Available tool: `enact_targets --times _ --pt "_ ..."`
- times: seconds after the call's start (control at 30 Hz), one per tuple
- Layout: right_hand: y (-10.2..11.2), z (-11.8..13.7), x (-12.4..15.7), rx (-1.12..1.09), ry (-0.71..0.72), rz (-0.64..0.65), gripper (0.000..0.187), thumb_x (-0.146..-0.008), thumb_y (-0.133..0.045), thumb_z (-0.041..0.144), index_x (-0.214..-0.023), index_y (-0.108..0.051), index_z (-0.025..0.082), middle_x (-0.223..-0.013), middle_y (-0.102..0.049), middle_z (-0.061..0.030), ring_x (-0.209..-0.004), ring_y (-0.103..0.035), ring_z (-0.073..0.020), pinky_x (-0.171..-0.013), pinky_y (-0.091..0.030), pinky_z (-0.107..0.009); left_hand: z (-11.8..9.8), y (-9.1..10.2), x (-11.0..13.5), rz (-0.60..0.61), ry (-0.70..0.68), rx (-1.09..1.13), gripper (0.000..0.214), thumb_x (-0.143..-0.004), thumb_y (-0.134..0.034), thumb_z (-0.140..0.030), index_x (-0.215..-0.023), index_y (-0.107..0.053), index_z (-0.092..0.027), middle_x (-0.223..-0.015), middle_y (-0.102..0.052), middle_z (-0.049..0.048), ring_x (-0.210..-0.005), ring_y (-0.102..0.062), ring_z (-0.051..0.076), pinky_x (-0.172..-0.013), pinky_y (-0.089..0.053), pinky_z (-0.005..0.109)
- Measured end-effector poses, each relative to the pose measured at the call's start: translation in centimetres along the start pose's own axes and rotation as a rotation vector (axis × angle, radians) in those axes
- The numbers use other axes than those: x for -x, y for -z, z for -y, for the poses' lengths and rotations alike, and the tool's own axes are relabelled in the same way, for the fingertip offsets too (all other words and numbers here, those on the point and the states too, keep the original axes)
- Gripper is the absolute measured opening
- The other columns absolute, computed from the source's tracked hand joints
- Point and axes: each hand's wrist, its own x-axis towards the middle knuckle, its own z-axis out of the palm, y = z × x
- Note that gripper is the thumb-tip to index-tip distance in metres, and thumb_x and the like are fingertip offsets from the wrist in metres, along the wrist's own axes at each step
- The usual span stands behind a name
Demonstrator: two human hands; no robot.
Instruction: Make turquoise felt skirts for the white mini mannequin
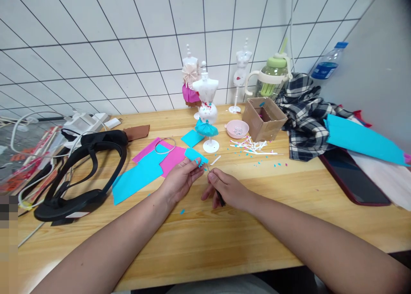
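Note:
My left hand (184, 177) pinches a small bright blue piece (193, 155) of crepe-like paper or cloth with a jagged lower edge. Just to its right, my right hand (228, 188) is closed around small scissors (220, 198) with a dark handle; their metal tip touches or nearly touches the blue piece. Behind both hands stands a white mini dress form (208, 113) with a blue gathered skirt (206, 128) low on its body. A white strip (215, 160) lies beside the scissors' tip. Larger blue (138, 176) and pink (173, 159) sheets lie left of my left hand.
Two more dress forms (191, 71) (242, 65) stand by the tiled wall. White strips (252, 145), a pink bowl (237, 129), a cardboard box (265, 119) and a jug (272, 75) are at right, near a phone (355, 176). A black headset (83, 174) occupies the left.

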Motion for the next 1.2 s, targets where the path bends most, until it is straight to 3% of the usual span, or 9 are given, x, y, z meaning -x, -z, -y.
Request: enact_targets --times 0.1,0.6,1.2 --pt "-0.02 0.04 -0.01 -0.026 -0.012 0.012 0.033 -0.096 -0.031 0.053 -0.085 -0.035 0.023 -0.073 -0.071 -0.0002 -0.039 -0.057 -0.0092 -0.038 -0.039 -0.019 -0.03 0.09 -0.1 -0.023 0.017 0.036 0.014 -0.071 -0.076 -0.021 -0.072 -0.063 -0.016 -0.081 -0.07 0.0006 -0.081 -0.064 0.012 -0.084 -0.049 0.026" --pt "-0.03 -0.06 -0.03 0.038 0.088 -0.016 0.034 -0.096 -0.028 0.055 -0.1 -0.039 0.023 -0.09 -0.071 -0.0019 -0.038 -0.054 -0.0072 -0.04 -0.044 -0.021 0.0 -0.2 0.16 0.15 -0.024 -0.159 0.019 -0.073 -0.076 -0.031 -0.08 -0.068 -0.015 -0.085 -0.071 0.0036 -0.085 -0.063 0.015 -0.087 -0.044 0.028" --pt "-0.04 -0.22 -0.26 0.081 0.103 -0.043 0.028 -0.098 -0.03 0.048 -0.099 -0.04 0.023 -0.084 -0.07 -0.0003 -0.035 -0.048 -0.0056 -0.037 -0.041 -0.019 -0.04 -0.09 0.15 0.161 -0.013 -0.127 0.018 -0.072 -0.077 -0.029 -0.081 -0.069 -0.016 -0.084 -0.072 0.0023 -0.084 -0.064 0.015 -0.086 -0.045 0.028"
